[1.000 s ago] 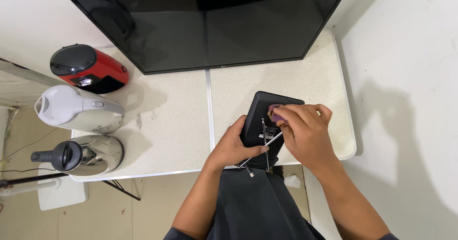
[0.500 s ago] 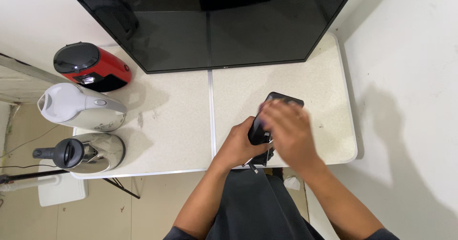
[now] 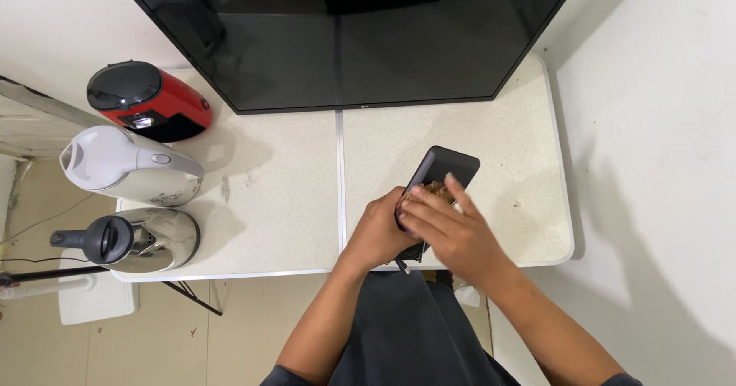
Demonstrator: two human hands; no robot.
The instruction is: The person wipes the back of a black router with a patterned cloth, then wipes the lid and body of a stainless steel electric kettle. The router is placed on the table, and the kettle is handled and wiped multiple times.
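We've got our left hand (image 3: 381, 231) wrapped around the near end of the black box (image 3: 439, 177), fingers closed on it so it sits tilted up on edge instead of lying flat, which leaves the upper face open to work on. Our right hand (image 3: 450, 231) lies over that face with the fingers stretched out and pressed on it; there's something brownish under the fingertips, but we can't tell whether the hand is pinching it or just pushing on it. A thin metal rod (image 3: 402, 265) pokes out below the box past the table edge. The box is over the right half of the white table (image 3: 529, 148), close to the front edge near our body. Behind it stands a big dark screen (image 3: 345, 33), and well off to the left sit a red cooker (image 3: 149, 102), a white kettle (image 3: 130, 166) and a steel kettle (image 3: 130, 239) in a row, out of the way.
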